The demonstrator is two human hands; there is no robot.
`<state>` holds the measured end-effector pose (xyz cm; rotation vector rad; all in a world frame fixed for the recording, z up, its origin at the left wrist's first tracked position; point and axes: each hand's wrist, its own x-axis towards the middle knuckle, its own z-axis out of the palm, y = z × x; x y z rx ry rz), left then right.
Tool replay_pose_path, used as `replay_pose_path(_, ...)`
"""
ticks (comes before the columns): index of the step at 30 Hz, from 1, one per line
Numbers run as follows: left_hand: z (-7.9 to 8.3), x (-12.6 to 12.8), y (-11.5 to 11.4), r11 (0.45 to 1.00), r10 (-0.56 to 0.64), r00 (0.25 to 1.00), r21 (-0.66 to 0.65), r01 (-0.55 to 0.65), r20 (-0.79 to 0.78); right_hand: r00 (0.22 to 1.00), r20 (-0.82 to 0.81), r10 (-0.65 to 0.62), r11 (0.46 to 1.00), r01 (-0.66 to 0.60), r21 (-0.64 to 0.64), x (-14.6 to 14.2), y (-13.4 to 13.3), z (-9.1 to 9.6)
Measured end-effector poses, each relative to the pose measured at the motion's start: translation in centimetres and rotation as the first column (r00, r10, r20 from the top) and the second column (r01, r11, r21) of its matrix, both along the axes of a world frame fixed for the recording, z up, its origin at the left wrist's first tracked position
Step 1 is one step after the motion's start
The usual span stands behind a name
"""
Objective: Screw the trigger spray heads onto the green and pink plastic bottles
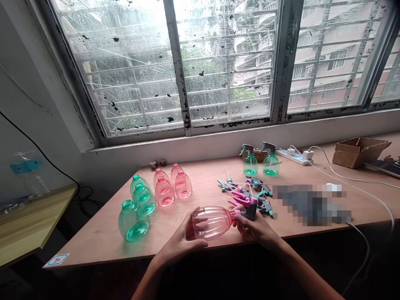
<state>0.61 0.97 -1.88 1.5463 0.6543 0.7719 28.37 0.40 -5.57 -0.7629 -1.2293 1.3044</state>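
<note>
My left hand [183,241] grips the base of a pink ribbed plastic bottle [212,221] held on its side above the near edge of the wooden table [103,237]. My right hand [254,227] is closed on a pink-and-grey trigger sprayer head [246,211] at the bottle's neck. Just beyond lies a pile of loose sprayer heads [250,192] in pink and teal.
Three empty pink bottles [171,187] and three teal bottles [137,206] stand at the left. Two finished teal spray bottles [261,160] stand near the window sill. A power strip [295,156] with white cables, a cardboard box [359,152] and a blurred patch [312,204] lie to the right.
</note>
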Motion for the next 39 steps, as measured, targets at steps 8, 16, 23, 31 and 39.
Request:
replay_pose_path(8, -0.33, 0.12, 0.18, 0.998, 0.005, 1.0, 0.062, -0.005, -0.004, 1.0, -0.011, -0.016, 1.0, 0.016, 0.009, -0.07, 0.09, -0.01)
replay_pose_path(16, -0.33, 0.15, 0.24, 0.985, 0.037, 0.998, 0.172, -0.029, -0.047, 1.0, -0.001, 0.011, 1.0, -0.011, 0.01, -0.04, -0.11, 0.26)
replay_pose_path(23, -0.64, 0.17, 0.32, 0.995, 0.014, 0.999, 0.103, -0.01, -0.041, 1.0, 0.006, 0.007, 1.0, -0.007, 0.021, 0.08, -0.06, 0.14)
replay_pose_path(31, 0.2, -0.06, -0.05, 1.0, 0.009, 0.999, 0.029, -0.008, -0.033, 1.0, 0.02, -0.007, 1.0, 0.007, 0.001, 0.08, -0.21, 0.32)
replay_pose_path(39, -0.18, 0.07, 0.14, 1.0, -0.001, 1.0, 0.017, 0.0, 0.013, 1.0, 0.011, -0.018, 0.999, 0.017, 0.027, 0.18, -0.02, -0.03)
